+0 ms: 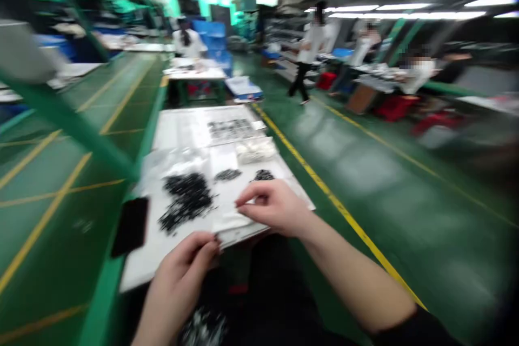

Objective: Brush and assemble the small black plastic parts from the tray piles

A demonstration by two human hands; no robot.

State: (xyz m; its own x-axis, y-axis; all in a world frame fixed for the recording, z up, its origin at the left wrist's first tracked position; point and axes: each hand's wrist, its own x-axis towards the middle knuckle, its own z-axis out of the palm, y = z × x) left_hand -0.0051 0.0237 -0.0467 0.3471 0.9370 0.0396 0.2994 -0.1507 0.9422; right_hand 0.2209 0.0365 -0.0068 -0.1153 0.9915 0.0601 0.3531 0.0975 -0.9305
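Observation:
My left hand [186, 259] is closed at the front edge of the white worktable [138, 270], thumb and forefinger pinched together. Something small and dark may be at its fingertips, too blurred to name. Over the table's right side, my right hand [278, 205] also makes a pinch, and what it holds, if anything, cannot be made out. A large pile of small black parts [188, 200] lies to the left of my hands. Beyond them are a smaller dark pile [227, 174] and another heap of dark parts [263, 175], partly behind my right hand.
A dark phone-like slab [130, 227] lies at the table's left edge. Farther back are clear plastic bags [174, 161], a tray of whitish pieces [256, 150] and rows of dark parts [230, 128]. A person [311, 48] is in the aisle; others sit at benches.

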